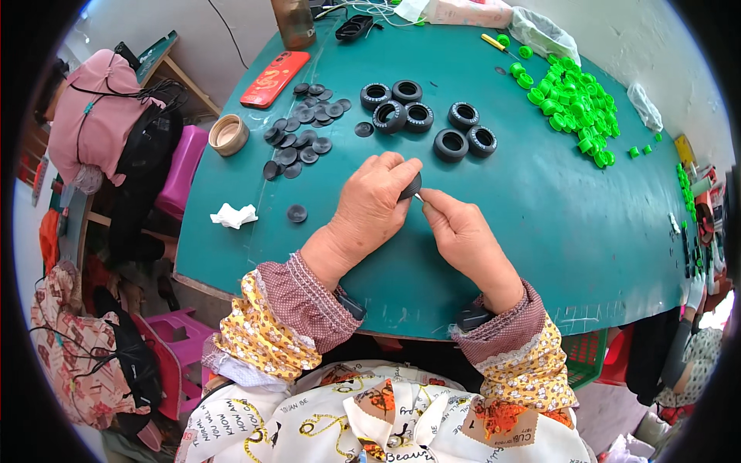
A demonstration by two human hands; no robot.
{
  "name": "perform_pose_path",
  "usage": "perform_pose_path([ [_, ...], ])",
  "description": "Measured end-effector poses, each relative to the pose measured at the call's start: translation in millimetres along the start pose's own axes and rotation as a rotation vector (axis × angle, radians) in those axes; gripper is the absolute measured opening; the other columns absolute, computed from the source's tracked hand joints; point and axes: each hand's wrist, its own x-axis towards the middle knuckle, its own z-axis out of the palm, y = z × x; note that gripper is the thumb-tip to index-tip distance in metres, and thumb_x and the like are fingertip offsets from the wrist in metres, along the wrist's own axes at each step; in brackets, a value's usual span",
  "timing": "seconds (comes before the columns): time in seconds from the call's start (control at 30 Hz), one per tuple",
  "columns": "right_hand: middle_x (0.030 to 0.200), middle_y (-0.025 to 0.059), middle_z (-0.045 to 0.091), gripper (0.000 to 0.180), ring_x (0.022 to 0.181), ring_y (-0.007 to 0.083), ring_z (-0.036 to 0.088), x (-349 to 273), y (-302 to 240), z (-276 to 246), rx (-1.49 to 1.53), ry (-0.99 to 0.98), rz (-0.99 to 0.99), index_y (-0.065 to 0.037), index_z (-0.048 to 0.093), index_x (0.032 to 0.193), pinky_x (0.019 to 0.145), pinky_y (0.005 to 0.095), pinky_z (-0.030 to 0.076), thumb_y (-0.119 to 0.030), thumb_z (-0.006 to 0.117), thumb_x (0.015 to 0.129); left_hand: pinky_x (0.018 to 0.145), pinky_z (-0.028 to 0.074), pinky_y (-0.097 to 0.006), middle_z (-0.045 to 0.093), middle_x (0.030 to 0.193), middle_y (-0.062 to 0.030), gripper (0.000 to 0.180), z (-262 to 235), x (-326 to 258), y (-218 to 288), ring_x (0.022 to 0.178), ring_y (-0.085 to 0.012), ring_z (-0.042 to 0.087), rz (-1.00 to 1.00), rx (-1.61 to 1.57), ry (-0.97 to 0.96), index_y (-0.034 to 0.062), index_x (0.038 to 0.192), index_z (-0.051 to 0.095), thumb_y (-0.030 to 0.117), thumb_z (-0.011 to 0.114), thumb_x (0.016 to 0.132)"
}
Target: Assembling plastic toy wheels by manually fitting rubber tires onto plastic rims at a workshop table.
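Note:
My left hand (369,199) is closed around a small black toy tyre (411,187), most of it covered by the fingers. Pinched in my right hand (467,238) is a thin metal tool (417,197); its tip meets the tyre's edge, and its handle is hidden in the fist. Beyond my hands lie several loose black tyres (390,116) in two clusters. To the left, many round black discs (300,141) are spread out, with one single disc (296,213) nearer me.
Green plastic hub-like pieces (575,108) are heaped at the back right, near a yellow-handled screwdriver (494,42). A red phone (275,79), a tape roll (229,135) and crumpled tissue (234,216) lie on the left of the green table (525,201). People sit at both sides.

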Motion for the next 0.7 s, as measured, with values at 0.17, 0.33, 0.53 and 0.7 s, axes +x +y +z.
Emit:
perform_pose_path([
  [0.17,0.063,0.0187,0.056,0.013,0.060,0.0376,0.054,-1,-3,-2,-0.220,0.000,0.016,-0.007,0.056,0.092,0.053,0.0452,0.042,-0.013,0.048,0.084,0.063,0.046,-0.035,0.055,0.083,-0.0132,0.034,3,-2,-4,0.076,-0.0301,0.056,-0.022,0.006,-0.066,0.0043,0.095,0.055,0.001,0.062,0.063],
  [0.33,0.063,0.0191,0.056,0.012,0.061,0.0373,0.055,1,5,3,-0.259,0.043,0.003,-0.005,0.055,0.090,0.053,0.0450,0.042,-0.013,0.049,0.084,0.059,0.046,-0.037,0.054,0.074,-0.0128,0.029,5,-2,-7,0.068,-0.0309,0.055,-0.104,-0.008,-0.102,0.0054,0.091,0.054,0.007,0.064,0.064],
  [0.53,0.070,0.0203,0.058,0.017,0.069,0.0378,0.057,5,14,-1,-0.025,0.053,0.089,-0.003,0.052,0.097,0.059,0.0423,0.044,-0.013,0.050,0.084,0.058,0.046,-0.030,0.057,0.074,-0.0122,0.027,5,2,-3,0.064,-0.0254,0.057,-0.123,-0.171,-0.105,0.0036,0.091,0.056,0.008,0.066,0.066],
  [0.7,0.073,0.0196,0.059,0.028,0.067,0.0359,0.058,8,18,-1,0.044,0.020,0.130,-0.004,0.048,0.110,0.062,0.0396,0.045,-0.013,0.050,0.084,0.062,0.047,-0.028,0.058,0.078,-0.0127,0.029,3,2,-5,0.067,-0.0210,0.059,-0.122,-0.338,-0.049,0.0039,0.096,0.055,0.008,0.065,0.070],
])
